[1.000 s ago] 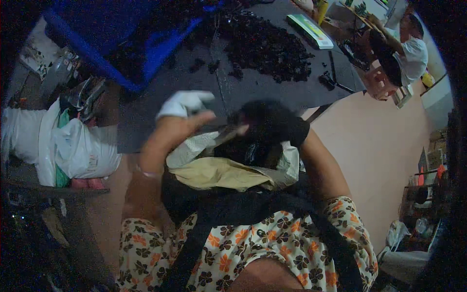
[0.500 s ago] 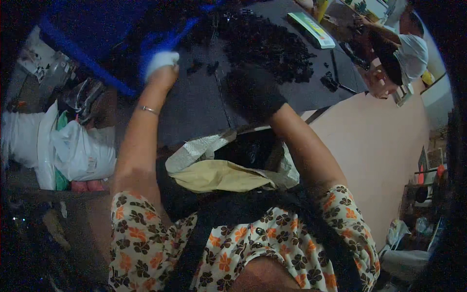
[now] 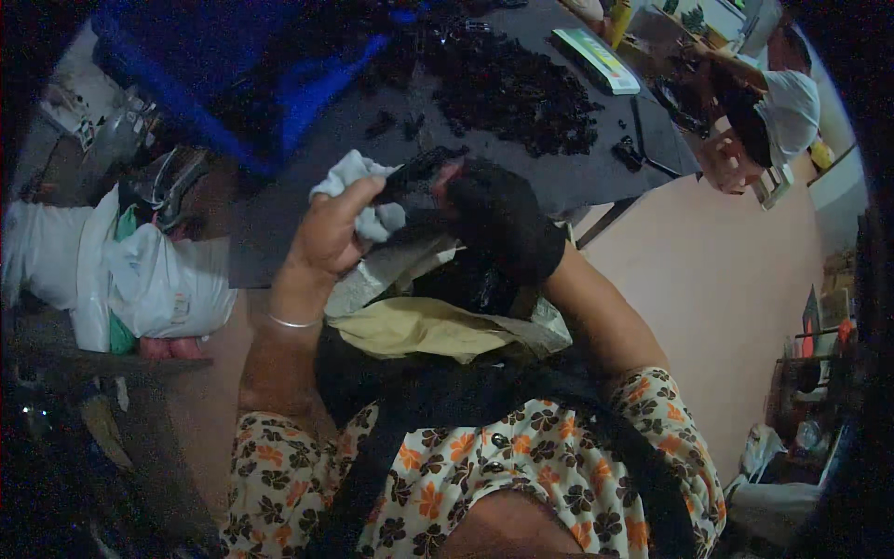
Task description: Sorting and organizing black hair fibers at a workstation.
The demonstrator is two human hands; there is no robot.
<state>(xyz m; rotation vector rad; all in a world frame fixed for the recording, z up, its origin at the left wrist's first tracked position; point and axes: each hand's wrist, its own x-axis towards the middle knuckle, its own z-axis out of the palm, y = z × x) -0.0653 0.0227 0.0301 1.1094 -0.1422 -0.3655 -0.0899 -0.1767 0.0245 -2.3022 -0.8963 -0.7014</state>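
My left hand [image 3: 326, 228] is closed round a crumpled white cloth [image 3: 349, 174], above the near edge of the dark table. My right hand [image 3: 507, 219] wears a black glove, and its fingertips are bare. Its fingers are closed at one end of a small dark piece [image 3: 424, 170] that spans the gap between both hands; its exact kind is too dark to tell. Beneath the hands, an open woven sack [image 3: 358, 287] with a pale yellow cloth-like flap [image 3: 419, 334] rests at my lap, with dark contents inside. Beyond lies a heap of small black parts [image 3: 521, 98].
Blue material [image 3: 317, 98] covers the table's far left. At the far right are a flat green-and-white box [image 3: 596, 61] and a black-handled tool [image 3: 652, 163]. White bags [image 3: 168, 284] stand at left. Another person [image 3: 792, 112] works beyond the table's right end.
My left hand has come back from the blue material with the white cloth, toward my right hand. My right hand has drawn slightly nearer and right. The dark piece now shows between them.
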